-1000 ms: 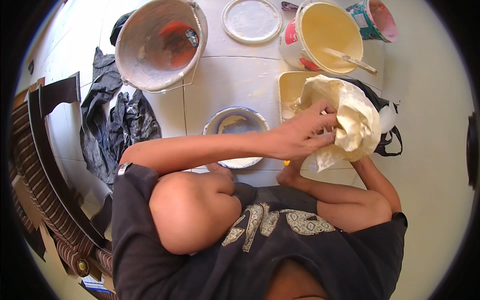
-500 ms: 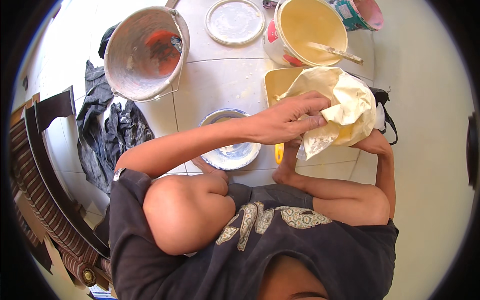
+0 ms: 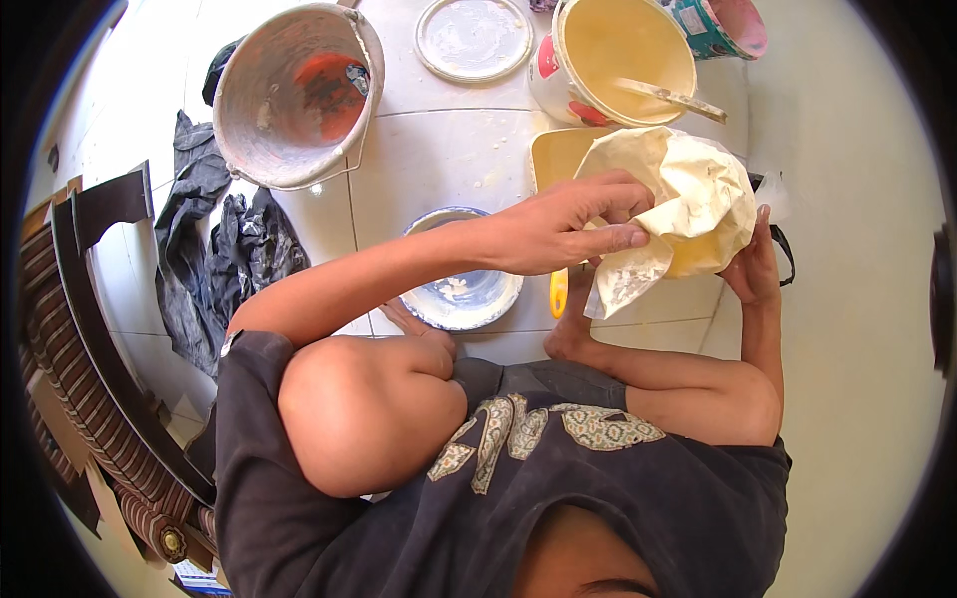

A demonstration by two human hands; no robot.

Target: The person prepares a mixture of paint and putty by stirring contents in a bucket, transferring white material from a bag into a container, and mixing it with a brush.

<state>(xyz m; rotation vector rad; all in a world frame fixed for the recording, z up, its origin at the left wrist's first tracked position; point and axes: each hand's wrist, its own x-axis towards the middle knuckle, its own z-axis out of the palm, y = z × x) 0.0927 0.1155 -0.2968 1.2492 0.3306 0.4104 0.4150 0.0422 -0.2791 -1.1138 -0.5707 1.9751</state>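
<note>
A crumpled cream bag [image 3: 698, 194] hangs between my hands, its mouth turned up and a flap drooping toward me. My left hand [image 3: 583, 227] reaches across and pinches the near left edge of its mouth. At the bag's right side, my right hand [image 3: 755, 267] holds it from outside, with part of the fingers hidden behind it. Partly covered by the bag is a yellow tray [image 3: 556, 157]. Below my left wrist the yellow handle [image 3: 558, 295] of some tool shows. A blue-and-white bowl [image 3: 488, 309] with pale residue sits under my left forearm.
At the far left stands a stained bucket [image 3: 249, 110]; black plastic sheets [image 3: 261, 249] lie beside it. A paint bucket [image 3: 608, 50] with a stick [image 3: 668, 97], a round lid [image 3: 473, 40] and a green pot [image 3: 703, 35] are at the back. Striped furniture [image 3: 120, 399] borders the left.
My right hand has come up along the bag's right side, and more of its fingers show. The bag has shifted slightly right, with my left hand still pinching its edge.
</note>
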